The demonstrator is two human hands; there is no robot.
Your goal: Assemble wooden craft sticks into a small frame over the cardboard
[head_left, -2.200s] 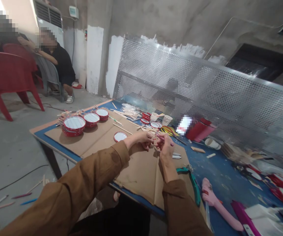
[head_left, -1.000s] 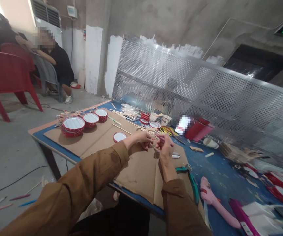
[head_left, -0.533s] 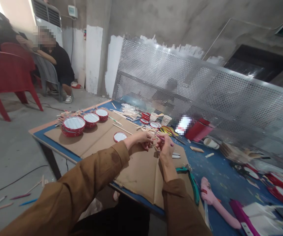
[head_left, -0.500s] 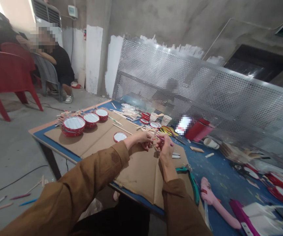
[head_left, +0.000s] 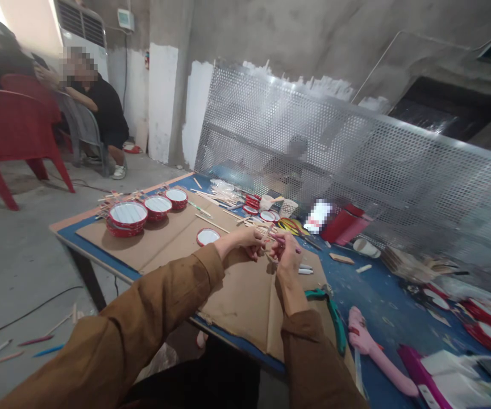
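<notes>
- Left hand (head_left: 241, 243): fingers curled closed, pinching the near end of thin wooden craft sticks (head_left: 267, 232), though the grip is partly hidden.
- Right hand (head_left: 288, 255): raised just beside the left hand, thumb and fingers closed on a thin pink-tipped stick (head_left: 286, 242). The two hands almost touch.
- Both hands are over a brown cardboard sheet (head_left: 237, 301) on a paint-flecked blue table (head_left: 382, 309).
- Near the hands: two short white sticks (head_left: 306, 269) lie just right of the right hand, and teal-handled pliers (head_left: 333, 318) lie nearer on the cardboard's right edge.
- To the left on the cardboard: a red-rimmed round frame with a white centre (head_left: 208, 236), then a row of three similar frame stacks (head_left: 128, 215) toward the left.
- Far end of the table: loose sticks, more red frames and a tangle of yellow and red cords (head_left: 290, 226).
- Right side: a pink tool (head_left: 369, 352), its kind too unclear to tell.
- Behind the table: a perforated metal sheet (head_left: 356, 153) leans against the wall.
- Far left: two people (head_left: 96, 105) sit beside red plastic chairs (head_left: 11, 125).
</notes>
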